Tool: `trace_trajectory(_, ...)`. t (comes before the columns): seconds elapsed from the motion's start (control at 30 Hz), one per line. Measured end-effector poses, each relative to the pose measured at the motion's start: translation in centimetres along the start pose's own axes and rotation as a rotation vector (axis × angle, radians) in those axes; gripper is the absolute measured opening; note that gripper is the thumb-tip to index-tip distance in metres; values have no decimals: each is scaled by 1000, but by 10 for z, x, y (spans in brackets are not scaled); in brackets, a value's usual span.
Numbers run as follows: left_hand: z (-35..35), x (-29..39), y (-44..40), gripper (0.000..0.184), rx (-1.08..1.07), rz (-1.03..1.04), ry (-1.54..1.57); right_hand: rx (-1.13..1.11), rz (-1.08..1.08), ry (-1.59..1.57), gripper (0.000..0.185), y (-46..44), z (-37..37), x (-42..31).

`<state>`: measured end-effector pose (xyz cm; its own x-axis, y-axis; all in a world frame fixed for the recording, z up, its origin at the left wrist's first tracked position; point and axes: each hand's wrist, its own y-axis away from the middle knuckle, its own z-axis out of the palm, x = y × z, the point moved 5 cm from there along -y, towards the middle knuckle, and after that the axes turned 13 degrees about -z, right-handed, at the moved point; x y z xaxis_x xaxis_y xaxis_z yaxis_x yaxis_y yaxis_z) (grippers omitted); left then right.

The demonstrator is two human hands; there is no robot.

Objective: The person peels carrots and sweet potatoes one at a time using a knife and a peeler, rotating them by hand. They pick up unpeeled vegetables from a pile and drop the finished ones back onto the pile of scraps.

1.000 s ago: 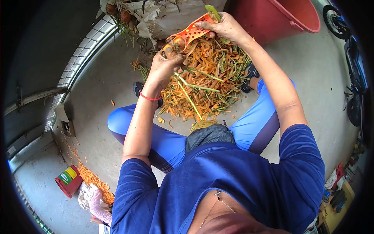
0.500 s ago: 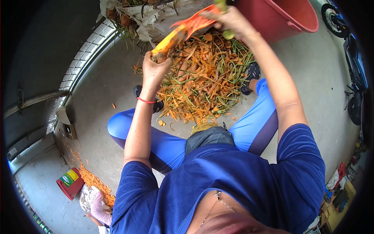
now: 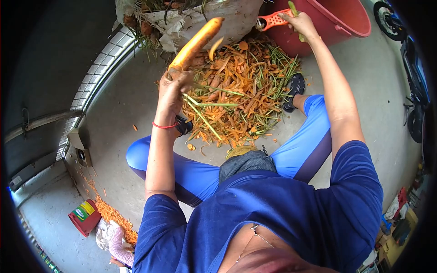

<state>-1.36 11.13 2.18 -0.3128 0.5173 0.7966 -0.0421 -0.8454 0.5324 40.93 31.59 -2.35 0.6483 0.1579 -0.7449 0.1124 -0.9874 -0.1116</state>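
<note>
My left hand (image 3: 175, 86) is closed around the lower end of a carrot (image 3: 193, 45), largely peeled, which points up and to the right. Dark unpeeled skin shows along its right side. Just right of the carrot, a strip of peel (image 3: 215, 48) appears in the air. Off to the right, my right hand (image 3: 300, 23) grips an orange vegetable peeler (image 3: 275, 20) with a perforated body, apart from the carrot. Something green sticks out above and below those fingers; its kind is unclear. Green stems (image 3: 202, 116) lie below my left hand.
A heap of peelings, stems and carrots (image 3: 236, 91) covers the floor between my feet. Behind it stand a white sack (image 3: 218, 20) of carrots and a large red tub (image 3: 339, 22). Further left are a small red bucket (image 3: 85, 218), spilled orange shreds (image 3: 114, 214) and another person's sleeve (image 3: 119, 248).
My right hand has drawn the peeler off the carrot, up and to the right. The carrot has tilted more upright, and a peel strip now shows beside it.
</note>
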Motion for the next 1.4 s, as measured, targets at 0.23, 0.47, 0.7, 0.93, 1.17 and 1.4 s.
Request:
trace_trajectory(0.23, 13, -12, -12, 34, -194, -170, 224, 50, 75, -594, 29, 42, 16, -167)
trace_trajectory(0.47, 29, -9, -4, 43, -194, -126, 49, -252, -186, -464, 42, 67, 89, -190)
trace_trajectory(0.7, 30, -15, 2, 40, -128, -111, 97, -307, -288, -379, 30, 71, 98, -182)
trace_trajectory(0.93, 22, -12, -3, 42, -83, -97, 30, -133, -153, -393, 37, 26, 45, -96)
trace_trajectory(1.17, 5, 5, 3, 43, -25, 35, -56, 53, -98, -258, 41, -1, 6, -37)
trace_trajectory(1.4, 8, 4, -2, 53, 6, 148, -146, -85, -22, -645, 32, 31, 27, -150)
